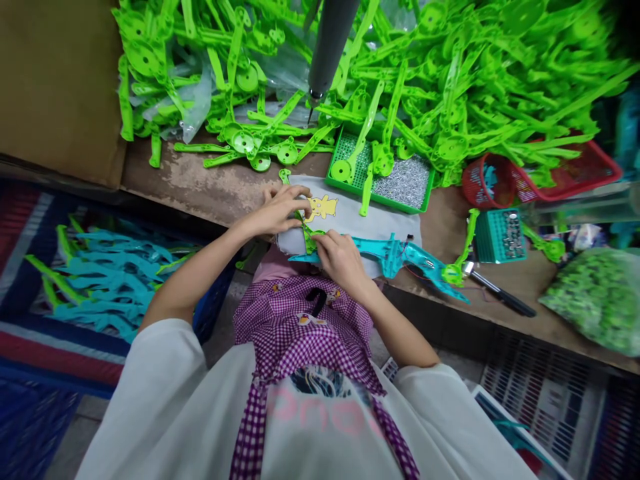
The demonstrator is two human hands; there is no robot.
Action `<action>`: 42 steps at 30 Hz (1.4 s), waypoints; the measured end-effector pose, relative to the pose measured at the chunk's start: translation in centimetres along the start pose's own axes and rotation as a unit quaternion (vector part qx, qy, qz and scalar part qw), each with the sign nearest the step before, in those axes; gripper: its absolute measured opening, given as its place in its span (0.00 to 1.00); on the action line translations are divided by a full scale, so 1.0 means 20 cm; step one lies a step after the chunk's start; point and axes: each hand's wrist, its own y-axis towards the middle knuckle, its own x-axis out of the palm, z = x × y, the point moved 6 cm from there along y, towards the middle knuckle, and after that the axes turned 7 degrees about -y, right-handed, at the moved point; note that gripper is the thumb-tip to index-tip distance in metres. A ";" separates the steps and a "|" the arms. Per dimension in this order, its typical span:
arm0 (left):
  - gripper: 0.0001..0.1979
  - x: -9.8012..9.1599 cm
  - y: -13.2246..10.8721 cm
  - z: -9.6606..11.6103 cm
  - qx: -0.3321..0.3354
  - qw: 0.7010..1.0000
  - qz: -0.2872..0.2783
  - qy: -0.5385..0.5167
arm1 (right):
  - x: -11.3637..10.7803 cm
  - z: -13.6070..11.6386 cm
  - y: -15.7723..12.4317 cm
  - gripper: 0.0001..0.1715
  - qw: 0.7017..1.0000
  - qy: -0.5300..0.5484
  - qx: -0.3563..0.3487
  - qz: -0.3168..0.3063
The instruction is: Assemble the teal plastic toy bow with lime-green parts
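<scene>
A long turquoise plastic piece (373, 248) lies across a grey cloth (350, 230) at the table's front edge. At its left end sits a bright green plastic part (311, 240). My left hand (284, 210) is closed, with thumb and fingers pinching at the upper side of this green part. My right hand (341, 257) is curled over the turquoise piece, its fingertips closed at the green part's right edge. The fingers hide much of where the two pieces meet. Left of the printed yellow figure (323, 208) on the cloth are my left fingertips.
A screwdriver bit (311, 110) hangs above the table. Behind it spreads a heap of green parts (450, 87). A green basket (420, 203) holds small metal pieces; red (487, 180) and teal (500, 237) baskets, a hammer (500, 293) and a filled bag (595, 300) are right. A bin of turquoise pieces (110, 280) stands left.
</scene>
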 end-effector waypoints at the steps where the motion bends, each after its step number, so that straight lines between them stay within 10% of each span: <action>1: 0.08 0.00 0.00 0.00 0.000 1.000 -0.003 0.000 | 0.00 0.00 0.00 0.20 1.000 -0.001 0.003 0.001; 18: 0.10 0.01 -0.02 0.02 0.018 0.999 0.016 0.027 | 0.02 0.09 0.00 0.20 0.995 -0.058 0.076 -0.031; 30: 0.12 0.02 -0.02 0.03 -0.004 0.998 0.003 0.055 | 0.00 0.06 0.00 0.22 0.979 -0.172 -0.087 -0.063; 42: 0.11 0.02 -0.03 0.05 0.003 0.998 0.016 0.069 | -0.01 0.18 -0.11 0.23 0.990 -0.113 -0.074 -0.040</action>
